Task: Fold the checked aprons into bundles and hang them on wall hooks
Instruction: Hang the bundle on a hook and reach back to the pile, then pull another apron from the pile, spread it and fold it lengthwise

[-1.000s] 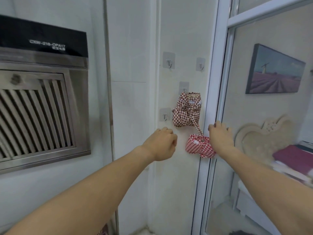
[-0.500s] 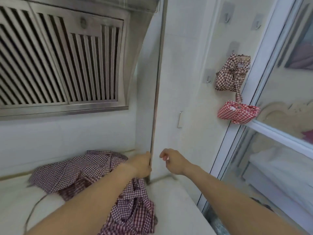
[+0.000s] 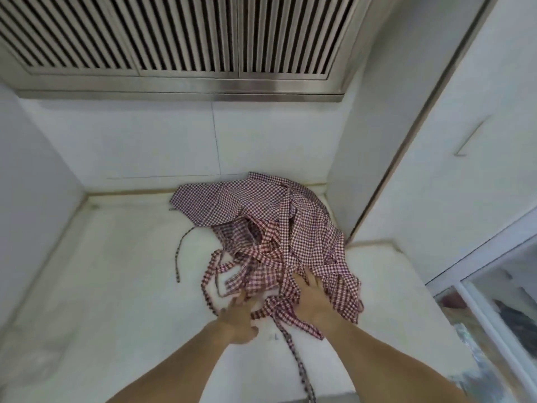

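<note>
A crumpled heap of red-and-white checked aprons (image 3: pixel 270 228) lies on the white countertop (image 3: pixel 116 286), pushed toward the back right corner. Long checked straps trail off the heap, one toward the left (image 3: pixel 178 254) and one over the front edge (image 3: pixel 299 365). My left hand (image 3: pixel 236 318) reaches into the near edge of the heap with fingers stretched forward, touching the straps. My right hand (image 3: pixel 309 295) lies on the fabric with fingers spread. The image is blurred, so no grip shows. The wall hooks and hung bundles are out of view.
A steel range hood with slatted grilles (image 3: pixel 180 39) hangs low over the counter. White tiled walls close in the left and back. A white cabinet (image 3: pixel 436 141) stands at the right, with a glass door frame (image 3: pixel 479 286) beyond it.
The view swung down from the wall hooks and hung bundles to the counter. Both hands dropped from hook height onto the apron heap.
</note>
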Motion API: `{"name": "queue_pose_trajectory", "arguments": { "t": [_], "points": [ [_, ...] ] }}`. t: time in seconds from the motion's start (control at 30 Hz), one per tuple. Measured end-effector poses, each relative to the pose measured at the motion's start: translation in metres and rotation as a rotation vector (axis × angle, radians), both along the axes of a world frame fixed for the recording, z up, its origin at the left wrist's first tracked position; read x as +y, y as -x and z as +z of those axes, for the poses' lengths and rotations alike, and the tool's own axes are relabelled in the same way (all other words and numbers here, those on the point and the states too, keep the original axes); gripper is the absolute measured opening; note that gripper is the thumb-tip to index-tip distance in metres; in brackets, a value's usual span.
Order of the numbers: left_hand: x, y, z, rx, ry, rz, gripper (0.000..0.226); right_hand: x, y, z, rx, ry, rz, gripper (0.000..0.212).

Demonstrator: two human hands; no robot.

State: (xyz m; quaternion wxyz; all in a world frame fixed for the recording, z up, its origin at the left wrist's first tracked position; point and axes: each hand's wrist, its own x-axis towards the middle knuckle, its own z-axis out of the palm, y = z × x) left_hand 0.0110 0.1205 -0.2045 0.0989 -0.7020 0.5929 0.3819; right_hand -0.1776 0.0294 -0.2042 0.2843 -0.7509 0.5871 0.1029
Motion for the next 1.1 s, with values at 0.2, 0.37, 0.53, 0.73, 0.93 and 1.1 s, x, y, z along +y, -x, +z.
{"name": "queue_pose_trajectory", "arguments": {
  "t": [0.2, 0.37, 0.53, 0.73, 0.93, 1.1],
  "points": [
    [-0.012, 0.01, 0.004, 0.018, 0.057, 0.201, 0.067, 0.019, -0.008, -0.011, -0.135, 0.141, -0.114, 0.066],
    [-0.031, 0.042, 0.008, 0.003, 0.585, 0.346, 0.066, 0.015, -0.005, 0.012, -0.247, 0.217, -0.189, 0.038],
    [-0.047, 0.082, 0.002, 0.339, 0.537, 0.161, 0.09, 0.007, 0.006, 0.057, -0.485, 0.283, -0.232, 0.021],
    [-0.068, 0.087, 0.017, 0.477, 0.667, 0.351, 0.023, 0.0, 0.051, 0.079, -0.716, 0.13, -0.203, 0.02],
    [-0.074, 0.077, 0.065, 0.734, 0.633, 0.704, 0.016, 0.0, 0.087, 0.052, -0.639, 0.268, -0.305, 0.06],
    [-0.082, 0.06, 0.119, 1.106, 0.601, 1.015, 0.025, -0.003, 0.087, 0.044, -0.607, 0.072, -0.414, 0.118]
  ]
}}
